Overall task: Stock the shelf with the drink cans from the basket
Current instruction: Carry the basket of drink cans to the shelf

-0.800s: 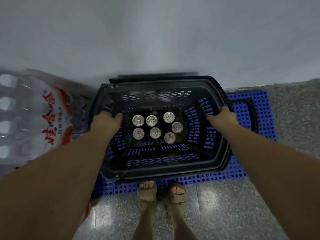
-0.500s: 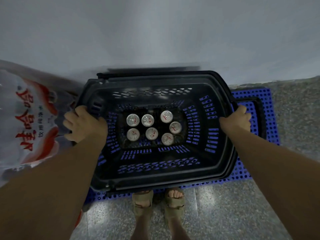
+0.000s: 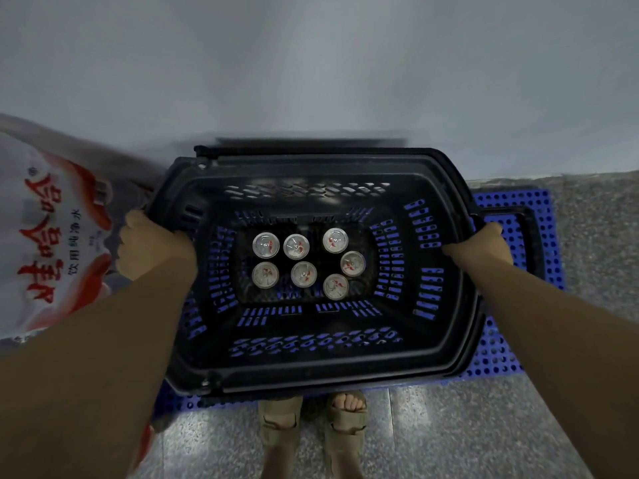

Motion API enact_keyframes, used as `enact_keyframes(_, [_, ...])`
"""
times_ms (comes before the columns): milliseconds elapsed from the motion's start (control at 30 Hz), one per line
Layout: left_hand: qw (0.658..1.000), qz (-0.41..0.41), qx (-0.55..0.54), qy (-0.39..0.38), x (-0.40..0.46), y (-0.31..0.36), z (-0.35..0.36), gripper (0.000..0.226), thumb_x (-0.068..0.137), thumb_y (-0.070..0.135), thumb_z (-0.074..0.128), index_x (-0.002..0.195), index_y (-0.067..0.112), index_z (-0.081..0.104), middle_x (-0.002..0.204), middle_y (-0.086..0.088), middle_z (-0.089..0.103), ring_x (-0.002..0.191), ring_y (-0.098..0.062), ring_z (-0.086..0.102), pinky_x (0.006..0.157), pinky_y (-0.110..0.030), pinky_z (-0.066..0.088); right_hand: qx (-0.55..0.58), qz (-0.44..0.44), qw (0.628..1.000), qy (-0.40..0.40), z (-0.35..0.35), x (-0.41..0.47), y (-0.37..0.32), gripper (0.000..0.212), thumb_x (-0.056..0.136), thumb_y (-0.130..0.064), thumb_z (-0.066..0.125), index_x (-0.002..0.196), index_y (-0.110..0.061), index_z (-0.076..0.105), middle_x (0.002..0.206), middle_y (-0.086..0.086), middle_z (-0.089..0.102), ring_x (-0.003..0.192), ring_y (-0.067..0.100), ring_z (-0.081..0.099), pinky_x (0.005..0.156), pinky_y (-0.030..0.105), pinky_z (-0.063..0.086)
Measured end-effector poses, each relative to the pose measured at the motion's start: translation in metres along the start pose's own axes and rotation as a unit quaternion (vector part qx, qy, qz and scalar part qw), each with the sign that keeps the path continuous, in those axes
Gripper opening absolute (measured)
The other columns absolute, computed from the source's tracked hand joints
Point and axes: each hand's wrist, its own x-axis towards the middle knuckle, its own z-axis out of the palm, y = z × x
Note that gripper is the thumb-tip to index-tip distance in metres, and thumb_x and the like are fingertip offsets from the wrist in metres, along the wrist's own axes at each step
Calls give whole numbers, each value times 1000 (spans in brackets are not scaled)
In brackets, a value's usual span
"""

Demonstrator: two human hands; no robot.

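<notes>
Nothing stocked yet: all seven cans (image 3: 300,260) upright in basket (image 3: 446,361), left hand (image 3: 152,247) and right hand (image 3: 484,244) gripping its side rims, no shelf visible.

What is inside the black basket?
Seven drink cans stand upright on the floor of the basket, silver tops up. Their sides and labels cannot be seen. The slotted floor beneath them is covered.

Basket (image 3: 446,188): matt black slotted plastic. Cans (image 3: 303,262): shiny metal tops. Mat (image 3: 515,205): perforated blue plastic. Floor (image 3: 449,437): speckled polished stone. Water pack (image 3: 52,236): glossy plastic wrap.
</notes>
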Motion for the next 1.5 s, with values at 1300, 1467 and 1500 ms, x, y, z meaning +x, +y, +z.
enact_keyframes(1300, [937, 327, 9, -120, -226, 97, -201, 47, 86, 12, 54, 126, -4, 33, 125, -37, 47, 114, -53, 48, 99, -54, 40, 190, 113, 974, 58, -233, -179, 252, 75, 80, -17, 71, 140, -5, 26, 132, 21, 51, 120, 37, 53, 93, 44, 45])
enact_keyframes(1467, [906, 402, 31, -129, -289, 111, -218, 45, 87, 13, 56, 124, -5, 35, 122, -36, 50, 112, -51, 49, 96, -52, 40, 255, 174, 945, 112, -235, -254, 337, 73, 76, -17, 71, 137, -7, 33, 130, 20, 55, 120, 37, 54, 99, 45, 45])
enact_keyframes(1500, [897, 418, 40, -137, -302, 113, -220, 46, 87, 13, 56, 124, -4, 35, 122, -36, 50, 112, -52, 49, 96, -53, 41, 267, 188, 937, 124, -232, -270, 355, 71, 76, -16, 71, 136, -7, 35, 129, 20, 56, 120, 37, 54, 99, 44, 46])
